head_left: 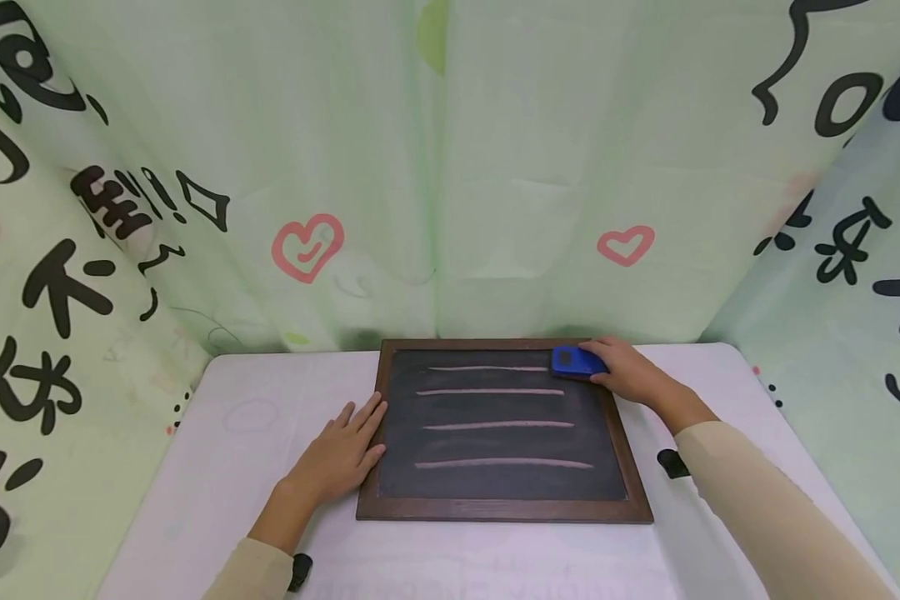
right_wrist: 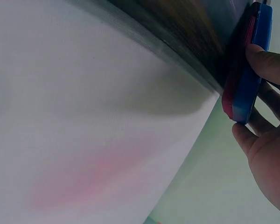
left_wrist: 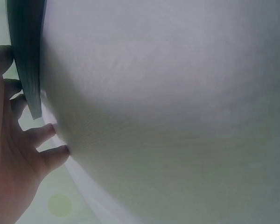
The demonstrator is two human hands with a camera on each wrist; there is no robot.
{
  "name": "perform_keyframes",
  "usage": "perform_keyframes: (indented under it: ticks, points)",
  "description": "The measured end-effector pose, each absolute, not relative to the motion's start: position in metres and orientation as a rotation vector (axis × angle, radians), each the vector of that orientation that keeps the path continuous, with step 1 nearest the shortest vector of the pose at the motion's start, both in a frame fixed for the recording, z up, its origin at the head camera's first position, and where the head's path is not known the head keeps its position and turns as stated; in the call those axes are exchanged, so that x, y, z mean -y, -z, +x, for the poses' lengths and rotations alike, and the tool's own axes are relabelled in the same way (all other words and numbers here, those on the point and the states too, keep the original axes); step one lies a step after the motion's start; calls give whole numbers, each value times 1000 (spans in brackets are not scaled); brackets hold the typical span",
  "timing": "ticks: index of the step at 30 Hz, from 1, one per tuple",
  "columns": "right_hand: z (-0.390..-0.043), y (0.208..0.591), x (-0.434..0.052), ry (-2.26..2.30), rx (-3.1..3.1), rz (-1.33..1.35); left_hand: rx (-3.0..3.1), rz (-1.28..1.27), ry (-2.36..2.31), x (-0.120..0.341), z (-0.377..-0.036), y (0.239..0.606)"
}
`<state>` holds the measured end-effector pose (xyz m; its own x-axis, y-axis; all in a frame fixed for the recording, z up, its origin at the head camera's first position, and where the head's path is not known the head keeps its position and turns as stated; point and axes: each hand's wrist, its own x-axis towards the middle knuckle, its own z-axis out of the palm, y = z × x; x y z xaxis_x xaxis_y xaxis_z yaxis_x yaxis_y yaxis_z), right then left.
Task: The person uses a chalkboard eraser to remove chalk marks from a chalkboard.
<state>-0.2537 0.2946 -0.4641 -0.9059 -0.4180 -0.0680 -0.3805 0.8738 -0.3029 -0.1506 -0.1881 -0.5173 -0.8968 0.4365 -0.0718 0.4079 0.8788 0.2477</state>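
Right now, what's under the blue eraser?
The eraser sits on the chalkboard at the right end of the top chalk line, held by the right hand. Whatever chalk lies directly beneath is covered.

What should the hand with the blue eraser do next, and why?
Probably slide the eraser left along the top chalk line. The right hand holds it at that line's right end on the board, all four lines are unwiped, and the left hand rests flat against the frame's left edge.
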Motion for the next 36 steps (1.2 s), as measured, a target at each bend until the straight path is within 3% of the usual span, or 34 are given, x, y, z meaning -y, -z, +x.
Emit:
perform_keyframes:
  ticks: [36]
  points:
    - [-265, 470, -262, 454, -2903, -701, -2926, 669, -353, 188, -150, 517]
